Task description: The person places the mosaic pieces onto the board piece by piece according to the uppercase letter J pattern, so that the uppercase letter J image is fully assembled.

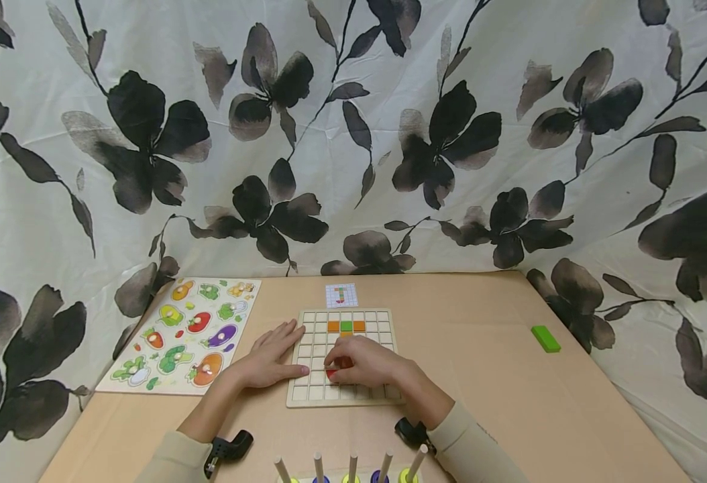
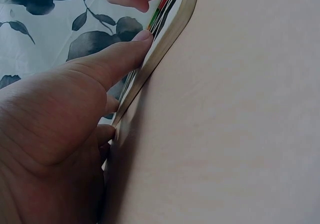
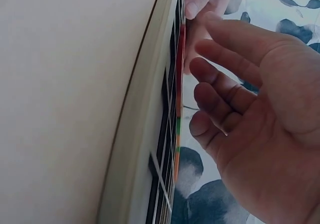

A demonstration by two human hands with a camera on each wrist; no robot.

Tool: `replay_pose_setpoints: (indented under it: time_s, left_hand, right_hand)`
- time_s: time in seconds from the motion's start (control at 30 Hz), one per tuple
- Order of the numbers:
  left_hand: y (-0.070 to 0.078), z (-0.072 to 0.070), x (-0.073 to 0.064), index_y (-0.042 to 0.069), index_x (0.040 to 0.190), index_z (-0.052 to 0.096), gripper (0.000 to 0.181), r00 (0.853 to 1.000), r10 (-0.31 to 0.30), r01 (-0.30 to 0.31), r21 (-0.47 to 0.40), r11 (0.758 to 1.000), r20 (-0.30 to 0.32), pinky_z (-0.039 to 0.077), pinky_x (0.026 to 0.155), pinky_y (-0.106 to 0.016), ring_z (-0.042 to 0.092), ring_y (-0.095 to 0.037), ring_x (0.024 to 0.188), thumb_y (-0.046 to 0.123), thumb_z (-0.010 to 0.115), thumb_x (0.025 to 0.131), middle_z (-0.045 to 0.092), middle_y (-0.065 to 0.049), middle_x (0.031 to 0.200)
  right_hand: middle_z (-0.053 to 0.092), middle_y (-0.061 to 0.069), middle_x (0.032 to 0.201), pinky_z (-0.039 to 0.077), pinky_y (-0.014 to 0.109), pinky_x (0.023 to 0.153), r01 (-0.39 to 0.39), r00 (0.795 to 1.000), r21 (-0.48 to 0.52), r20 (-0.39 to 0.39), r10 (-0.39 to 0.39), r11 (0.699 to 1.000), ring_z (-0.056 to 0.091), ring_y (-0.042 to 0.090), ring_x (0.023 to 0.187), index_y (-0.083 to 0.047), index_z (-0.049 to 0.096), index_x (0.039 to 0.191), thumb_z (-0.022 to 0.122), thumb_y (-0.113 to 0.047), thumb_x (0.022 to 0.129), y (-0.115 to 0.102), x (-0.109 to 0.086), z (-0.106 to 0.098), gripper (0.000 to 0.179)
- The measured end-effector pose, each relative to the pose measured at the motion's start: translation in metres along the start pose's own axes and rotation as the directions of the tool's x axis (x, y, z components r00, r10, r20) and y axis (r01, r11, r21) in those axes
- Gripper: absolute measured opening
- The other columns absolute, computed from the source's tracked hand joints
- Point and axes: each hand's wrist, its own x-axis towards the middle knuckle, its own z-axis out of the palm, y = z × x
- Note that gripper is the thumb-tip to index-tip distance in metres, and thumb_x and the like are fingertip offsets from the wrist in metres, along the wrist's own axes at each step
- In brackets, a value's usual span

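Note:
A pale wooden grid board (image 1: 314, 396) lies on the table, with an orange tile (image 1: 333, 327), a green tile (image 1: 346, 326) and another orange tile (image 1: 359, 327) in an upper row. My left hand (image 1: 269, 357) rests along the board's left edge, its thumb on the rim and its fingers near the upper left corner. Over the lower middle, my right hand (image 1: 362, 362) hovers with loosely bent fingers beside red tiles (image 1: 331, 373). In the right wrist view, nothing shows between its fingertips, and the red tiles (image 3: 181, 58) sit in the board. The right hand hides several squares.
A small pattern card (image 1: 341, 295) lies behind the board. To the left is a vegetable picture sheet (image 1: 172, 335); far right, a green block (image 1: 545, 339). Several upright pegs (image 1: 353, 466) with yellow and purple pieces stand at the front. A floral cloth (image 1: 353, 134) hangs behind the table.

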Motion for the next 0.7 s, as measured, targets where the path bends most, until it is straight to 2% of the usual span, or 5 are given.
replay_pose_setpoints:
  time_s: [0.1, 0.3, 0.5, 0.7]
  left_hand:
    - [0.000, 0.000, 0.001, 0.008, 0.163, 0.033, 0.093, 1.000, -0.003, 0.003, -0.002, 1.000, 0.001, 0.008, 0.126, -0.066, 0.011, -0.045, 0.160, 0.057, 0.070, 0.093, 0.017, -0.022, 0.173]
    - [0.001, -0.001, 0.001, 0.008, 0.163, 0.033, 0.093, 1.000, -0.008, 0.008, -0.004, 1.000, 0.004, 0.008, 0.127, -0.065, 0.010, -0.045, 0.161, 0.057, 0.071, 0.093, 0.016, -0.022, 0.173]
    - [0.002, 0.001, 0.001, 0.010, 0.164, 0.033, 0.094, 1.000, -0.024, 0.024, -0.026, 0.999, 0.021, 0.007, 0.128, -0.064, 0.008, -0.043, 0.162, 0.057, 0.071, 0.092, 0.015, -0.019, 0.174]
    - [0.003, 0.003, 0.000, 0.010, 0.163, 0.035, 0.095, 0.999, -0.030, 0.030, -0.030, 0.999, 0.012, 0.008, 0.127, -0.065, 0.009, -0.043, 0.162, 0.058, 0.072, 0.091, 0.017, -0.019, 0.174]
  right_hand:
    - [0.068, -0.006, 0.098, 0.049, 0.018, 0.076, -0.022, 1.000, 0.028, -0.020, 0.023, 0.999, 0.059, 0.010, 0.087, -0.017, 0.079, 0.115, 0.075, -0.029, 0.097, 0.000, -0.002, -0.003, 0.023]
    - [0.072, -0.002, 0.111, 0.054, 0.024, 0.090, -0.080, 0.995, 0.120, -0.053, 0.087, 0.990, 0.063, 0.012, 0.099, -0.015, 0.078, 0.118, 0.074, -0.026, 0.098, 0.005, -0.009, -0.009, 0.023]
    - [0.071, -0.002, 0.113, 0.055, 0.030, 0.091, -0.098, 0.989, 0.136, -0.096, 0.111, 0.986, 0.063, 0.019, 0.105, -0.013, 0.078, 0.117, 0.075, -0.025, 0.098, 0.014, -0.016, -0.014, 0.023]
    - [0.068, 0.003, 0.118, 0.054, 0.036, 0.091, -0.150, 0.963, 0.153, -0.200, 0.180, 0.977, 0.061, 0.022, 0.107, -0.013, 0.077, 0.120, 0.074, -0.024, 0.098, 0.021, -0.023, -0.019, 0.025]
